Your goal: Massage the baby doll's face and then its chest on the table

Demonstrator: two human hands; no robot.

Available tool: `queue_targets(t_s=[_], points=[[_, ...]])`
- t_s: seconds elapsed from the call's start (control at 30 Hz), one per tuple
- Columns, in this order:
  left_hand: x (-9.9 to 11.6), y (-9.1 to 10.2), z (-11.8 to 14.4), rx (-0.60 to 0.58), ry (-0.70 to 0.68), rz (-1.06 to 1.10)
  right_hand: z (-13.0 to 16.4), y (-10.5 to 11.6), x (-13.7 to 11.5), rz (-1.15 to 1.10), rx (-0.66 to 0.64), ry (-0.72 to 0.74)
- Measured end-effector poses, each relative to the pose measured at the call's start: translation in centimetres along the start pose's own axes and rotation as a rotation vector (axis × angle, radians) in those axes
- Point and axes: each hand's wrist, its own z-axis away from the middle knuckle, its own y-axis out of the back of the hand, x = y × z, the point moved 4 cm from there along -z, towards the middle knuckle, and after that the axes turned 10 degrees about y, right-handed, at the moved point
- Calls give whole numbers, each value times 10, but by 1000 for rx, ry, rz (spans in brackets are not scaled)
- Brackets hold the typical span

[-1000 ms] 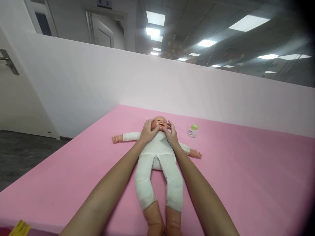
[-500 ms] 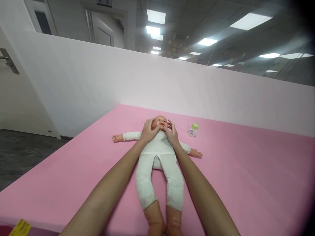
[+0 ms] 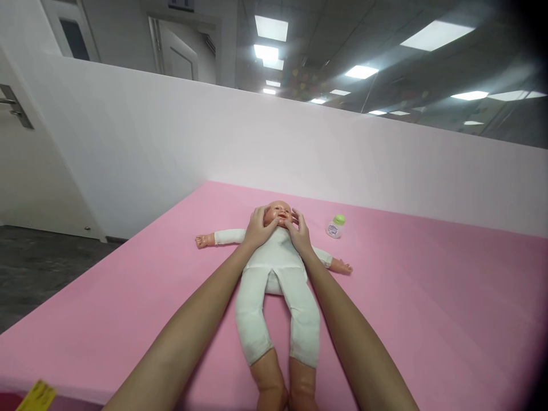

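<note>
A baby doll [image 3: 277,251] with a white cloth body and hard plastic head, hands and legs lies on its back, arms spread wide. My left hand [image 3: 259,228] cups the left side of its head, thumb at the chin. On the opposite cheek, my right hand [image 3: 300,231] curves round the head, its thumb also near the chin and its fingers slightly apart. Between my hands the doll's face stays visible. A small clear bottle [image 3: 334,229] with a green cap and a label stands right of the head.
The doll and bottle are on a pink padded surface [image 3: 411,297]. A low white wall [image 3: 274,142] runs along the back. At the left is a door with a metal handle [image 3: 17,108], and a yellow tag [image 3: 38,395] is at the near left edge.
</note>
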Motion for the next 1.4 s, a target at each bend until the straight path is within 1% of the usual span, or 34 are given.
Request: queue_targets(t_s=[0.47, 1.07, 1.27, 1.4], points=[[1, 0, 0, -4, 14, 5, -1, 0, 2, 5, 3, 4], [-2, -1, -1, 4, -14, -2, 0, 0, 1, 21, -1, 11], [-2, 0, -1, 1, -29, 2, -1, 0, 5, 10, -7, 29], [-3, 0, -1, -7, -9, -1, -2, 0, 8, 0, -5, 32]])
